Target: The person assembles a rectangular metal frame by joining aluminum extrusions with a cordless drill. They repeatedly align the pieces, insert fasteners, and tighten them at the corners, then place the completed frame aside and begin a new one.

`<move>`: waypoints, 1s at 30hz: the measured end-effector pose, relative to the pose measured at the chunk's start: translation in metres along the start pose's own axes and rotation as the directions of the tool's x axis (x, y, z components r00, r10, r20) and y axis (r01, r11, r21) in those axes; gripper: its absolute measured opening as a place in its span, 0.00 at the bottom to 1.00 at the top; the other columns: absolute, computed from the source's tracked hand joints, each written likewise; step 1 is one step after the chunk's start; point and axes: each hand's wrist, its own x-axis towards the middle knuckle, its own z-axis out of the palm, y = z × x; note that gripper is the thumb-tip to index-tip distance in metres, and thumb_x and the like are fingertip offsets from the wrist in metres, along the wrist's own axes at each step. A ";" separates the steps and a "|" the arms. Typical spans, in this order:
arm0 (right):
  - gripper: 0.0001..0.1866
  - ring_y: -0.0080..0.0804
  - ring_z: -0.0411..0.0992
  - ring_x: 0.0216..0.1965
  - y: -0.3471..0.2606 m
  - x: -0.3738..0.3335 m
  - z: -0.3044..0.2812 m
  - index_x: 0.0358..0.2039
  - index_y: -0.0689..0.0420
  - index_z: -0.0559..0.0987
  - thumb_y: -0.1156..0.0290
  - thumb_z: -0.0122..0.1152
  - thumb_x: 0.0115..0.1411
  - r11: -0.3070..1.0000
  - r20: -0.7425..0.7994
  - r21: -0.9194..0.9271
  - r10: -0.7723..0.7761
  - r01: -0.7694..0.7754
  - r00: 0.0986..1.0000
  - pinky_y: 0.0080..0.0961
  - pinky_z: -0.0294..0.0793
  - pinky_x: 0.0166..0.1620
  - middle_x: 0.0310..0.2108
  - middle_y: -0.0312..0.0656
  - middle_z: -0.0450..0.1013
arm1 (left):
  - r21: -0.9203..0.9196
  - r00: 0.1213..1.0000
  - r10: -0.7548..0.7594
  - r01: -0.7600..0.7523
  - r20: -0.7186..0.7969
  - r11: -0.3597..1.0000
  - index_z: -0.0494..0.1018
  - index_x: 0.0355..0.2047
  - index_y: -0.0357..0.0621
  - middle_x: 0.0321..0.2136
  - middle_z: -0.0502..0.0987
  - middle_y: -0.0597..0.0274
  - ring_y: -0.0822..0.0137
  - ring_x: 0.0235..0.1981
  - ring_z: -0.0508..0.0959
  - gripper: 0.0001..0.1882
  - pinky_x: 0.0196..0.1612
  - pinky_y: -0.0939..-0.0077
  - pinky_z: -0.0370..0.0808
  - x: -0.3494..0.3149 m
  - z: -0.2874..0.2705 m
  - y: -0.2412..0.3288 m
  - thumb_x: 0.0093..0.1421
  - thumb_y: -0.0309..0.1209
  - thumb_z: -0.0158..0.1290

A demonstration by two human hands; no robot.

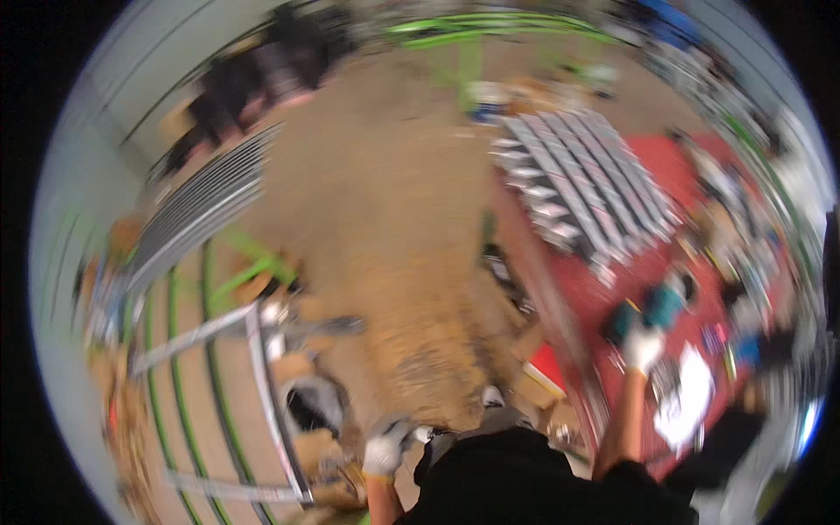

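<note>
The picture is blurred by motion. My right hand (643, 347), in a white glove, reaches out over a red workbench (604, 289) and grips a teal and black power tool (652, 311). My left hand (385, 453), also in a white glove, hangs low beside my dark clothing and seems to hold nothing; its fingers look loosely curled. A white sheet (687, 398) lies on the bench just right of my right forearm.
A stack of grey metal frames (582, 188) lies at the far end of the red bench. More grey bars (201, 210) and a metal frame (262, 385) lie left on a green-railed stand. Brown floor (394, 227) runs between. Small parts litter the bench's right side.
</note>
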 end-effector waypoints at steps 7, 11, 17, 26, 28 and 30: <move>0.19 0.31 0.76 0.36 0.026 0.069 0.019 0.53 0.63 0.78 0.71 0.61 0.62 0.807 0.062 0.589 -0.089 0.035 0.994 0.32 0.77 0.43 0.40 0.40 0.78 | -0.277 0.998 -0.047 0.057 0.043 0.959 0.75 0.57 0.32 0.36 0.82 0.58 0.69 0.30 0.79 0.20 0.29 0.79 0.73 0.008 0.059 0.034 0.72 0.34 0.55; 0.20 0.29 0.74 0.38 -0.011 0.012 0.016 0.55 0.63 0.78 0.76 0.60 0.61 0.623 0.418 0.760 -0.252 -0.184 0.873 0.30 0.78 0.45 0.41 0.37 0.76 | -0.472 0.997 -0.036 0.066 0.071 0.879 0.77 0.50 0.34 0.32 0.78 0.62 0.72 0.27 0.75 0.20 0.25 0.81 0.68 0.017 0.063 0.057 0.72 0.41 0.55; 0.24 0.32 0.75 0.47 -0.120 -0.088 0.059 0.55 0.59 0.79 0.82 0.67 0.57 0.711 0.733 0.655 -0.516 -0.255 0.444 0.33 0.76 0.53 0.49 0.38 0.76 | -0.442 0.985 0.174 -0.153 0.008 0.884 0.76 0.48 0.37 0.28 0.74 0.64 0.72 0.26 0.70 0.18 0.27 0.79 0.64 0.060 0.063 0.094 0.71 0.42 0.57; 0.20 0.43 0.84 0.45 -0.289 -0.193 0.139 0.45 0.52 0.86 0.68 0.79 0.50 0.190 0.364 0.858 -0.880 0.476 -0.304 0.33 0.82 0.47 0.46 0.44 0.84 | -0.871 0.982 0.153 -0.170 -0.111 0.462 0.75 0.43 0.42 0.27 0.73 0.66 0.72 0.21 0.68 0.13 0.23 0.81 0.63 0.119 -0.024 0.159 0.71 0.40 0.57; 0.20 0.43 0.83 0.44 -0.322 -0.209 0.155 0.45 0.51 0.86 0.68 0.79 0.50 0.001 0.230 0.874 -0.882 0.487 -0.411 0.33 0.83 0.46 0.45 0.44 0.84 | -0.885 0.976 0.174 -0.197 -0.134 0.423 0.75 0.42 0.41 0.27 0.73 0.65 0.72 0.21 0.68 0.13 0.23 0.80 0.63 0.124 -0.044 0.167 0.72 0.40 0.57; 0.19 0.43 0.83 0.44 -0.348 -0.224 0.168 0.45 0.51 0.86 0.68 0.79 0.51 0.040 0.287 0.879 -0.840 0.475 -0.461 0.33 0.83 0.46 0.44 0.44 0.84 | -0.893 0.967 0.152 -0.249 -0.206 0.375 0.75 0.40 0.41 0.25 0.73 0.65 0.71 0.21 0.69 0.14 0.22 0.77 0.63 0.128 -0.059 0.171 0.72 0.40 0.56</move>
